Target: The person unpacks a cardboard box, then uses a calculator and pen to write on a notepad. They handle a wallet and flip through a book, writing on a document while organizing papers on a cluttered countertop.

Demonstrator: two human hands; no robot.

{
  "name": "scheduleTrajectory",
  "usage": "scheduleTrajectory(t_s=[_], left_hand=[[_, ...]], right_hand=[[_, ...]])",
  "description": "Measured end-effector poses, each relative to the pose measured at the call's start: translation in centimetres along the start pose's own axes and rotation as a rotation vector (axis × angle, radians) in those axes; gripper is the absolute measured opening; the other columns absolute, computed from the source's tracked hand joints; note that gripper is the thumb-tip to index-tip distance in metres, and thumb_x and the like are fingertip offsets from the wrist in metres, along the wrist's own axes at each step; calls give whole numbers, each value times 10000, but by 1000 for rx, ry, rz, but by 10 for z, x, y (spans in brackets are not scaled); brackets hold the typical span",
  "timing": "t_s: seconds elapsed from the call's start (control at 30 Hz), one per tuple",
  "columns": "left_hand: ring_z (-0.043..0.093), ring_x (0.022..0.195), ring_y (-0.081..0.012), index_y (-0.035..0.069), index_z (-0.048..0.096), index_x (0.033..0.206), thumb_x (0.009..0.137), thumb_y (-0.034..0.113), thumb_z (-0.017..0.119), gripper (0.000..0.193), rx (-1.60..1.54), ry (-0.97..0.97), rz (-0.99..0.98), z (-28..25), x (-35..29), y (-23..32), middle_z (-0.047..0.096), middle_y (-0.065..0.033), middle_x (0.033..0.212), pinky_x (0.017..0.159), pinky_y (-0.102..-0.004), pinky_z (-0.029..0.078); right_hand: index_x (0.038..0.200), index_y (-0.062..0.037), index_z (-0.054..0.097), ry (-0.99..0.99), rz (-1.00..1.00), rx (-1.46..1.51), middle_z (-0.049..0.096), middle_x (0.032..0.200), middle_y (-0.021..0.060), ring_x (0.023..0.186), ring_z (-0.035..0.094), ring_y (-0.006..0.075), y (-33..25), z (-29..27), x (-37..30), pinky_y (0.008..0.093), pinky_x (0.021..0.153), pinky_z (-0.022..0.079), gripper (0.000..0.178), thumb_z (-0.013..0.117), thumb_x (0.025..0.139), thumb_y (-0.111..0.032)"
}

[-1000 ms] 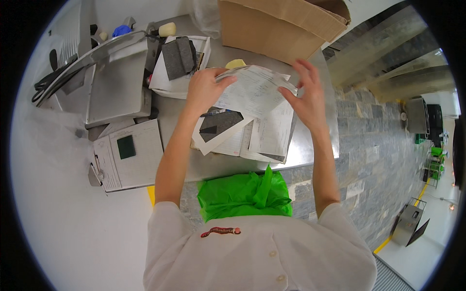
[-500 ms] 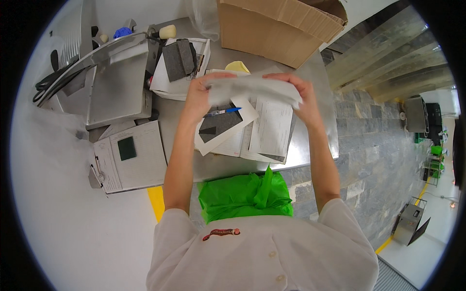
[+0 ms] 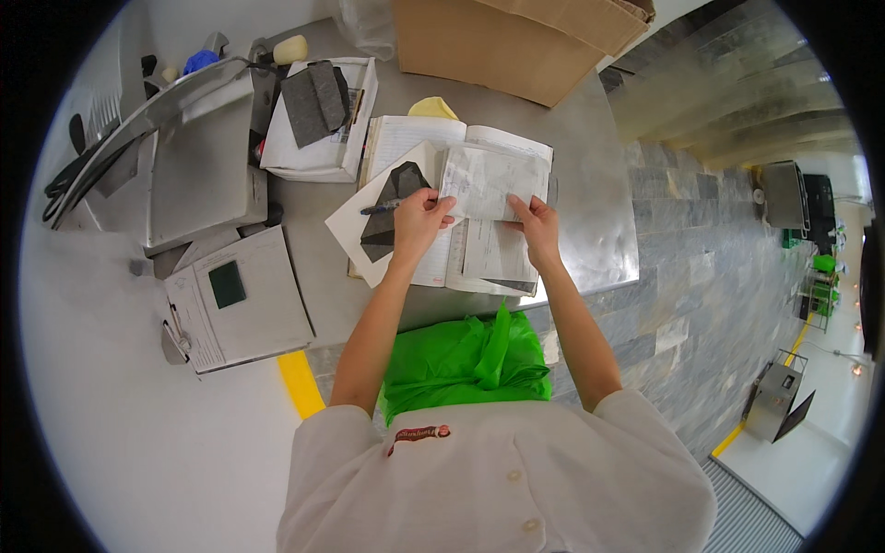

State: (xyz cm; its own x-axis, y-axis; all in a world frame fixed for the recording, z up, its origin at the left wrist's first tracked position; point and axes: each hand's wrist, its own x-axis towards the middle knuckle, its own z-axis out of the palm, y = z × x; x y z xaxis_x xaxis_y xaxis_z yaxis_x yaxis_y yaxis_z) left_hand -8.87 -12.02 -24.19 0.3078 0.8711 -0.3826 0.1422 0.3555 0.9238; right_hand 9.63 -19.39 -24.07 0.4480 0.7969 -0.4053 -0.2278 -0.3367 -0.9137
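Observation:
A thin sheet of paper (image 3: pixel 487 175) is stretched between my two hands above an open notebook (image 3: pixel 398 132). My left hand (image 3: pixel 420 226) pinches its lower left corner between thumb and fingers. At its lower right edge, my right hand (image 3: pixel 536 229) grips it the same way. Another written sheet (image 3: pixel 498 260) lies on the notebook's right page, partly beneath the held one. To the left, a dark grey sheet (image 3: pixel 376 241) rests on a tilted piece of white paper (image 3: pixel 346 221). A pen (image 3: pixel 378 208) lies across the dark sheet, its right end hidden by my left hand.
A white box (image 3: pixel 313 166) holding dark sheets (image 3: pixel 313 103) stands at the back left, beside a metal machine (image 3: pixel 198 166). A clipboard (image 3: pixel 267 304) with a dark green square (image 3: pixel 227 284) lies near left. The cardboard box (image 3: pixel 479 46) sits at the back of the metal table (image 3: pixel 599 212).
Both hands have come down and closer together, bringing the paper from a blurred, raised position to flat over the notebook. The view has shifted slightly.

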Motion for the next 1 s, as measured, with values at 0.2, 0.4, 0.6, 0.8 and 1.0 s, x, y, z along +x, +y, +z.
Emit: scheduleTrajectory(t_s=[0.2, 0.4, 0.6, 0.8, 1.0], left_hand=[[625, 634, -130, -42, 565, 886, 805, 119, 628, 191, 63, 1, -3, 0, 4, 5, 615, -76, 750, 550, -209, 501], [593, 869, -167, 17, 563, 977, 844, 216, 589, 240, -242, 105, 273, 0, -8, 5, 591, -72, 963, 752, -284, 494], [521, 1050, -133, 36, 479, 1215, 862, 448, 512, 544, -942, -442, -428, -26, -33, 24, 543, -80, 1163, 887, -300, 415], [594, 912, -161, -8, 554, 1098, 840, 228, 599, 353, -366, -570, -444, -5, -70, 5, 614, -86, 1015, 808, -303, 474], [601, 886, -161, -16, 566, 1058, 797, 139, 646, 313, -727, -193, -304, 17, -102, -5, 621, -90, 986, 775, -292, 486]], right_hand=[[922, 5, 568, 251, -147, -179, 608, 856, 54, 780, 571, 140, 15, 10, 10, 271, 690, 495, 243, 690, 740, -101], [1101, -11, 454, 50, -258, 242, 614, 951, 86, 836, 578, 158, -15, 8, 1, 271, 765, 479, 411, 647, 740, 31], [1201, 27, 478, -397, -111, -163, 611, 1044, 91, 911, 566, 120, -70, -20, -20, 251, 833, 453, 466, 617, 758, 54], [1278, -86, 455, -530, -134, -493, 588, 1055, 83, 943, 525, 123, -74, -12, -53, 261, 830, 436, 534, 624, 774, -33], [1174, 7, 443, -99, -82, -175, 564, 988, 103, 889, 516, 120, -8, 10, -90, 262, 785, 432, 388, 572, 865, -189]])
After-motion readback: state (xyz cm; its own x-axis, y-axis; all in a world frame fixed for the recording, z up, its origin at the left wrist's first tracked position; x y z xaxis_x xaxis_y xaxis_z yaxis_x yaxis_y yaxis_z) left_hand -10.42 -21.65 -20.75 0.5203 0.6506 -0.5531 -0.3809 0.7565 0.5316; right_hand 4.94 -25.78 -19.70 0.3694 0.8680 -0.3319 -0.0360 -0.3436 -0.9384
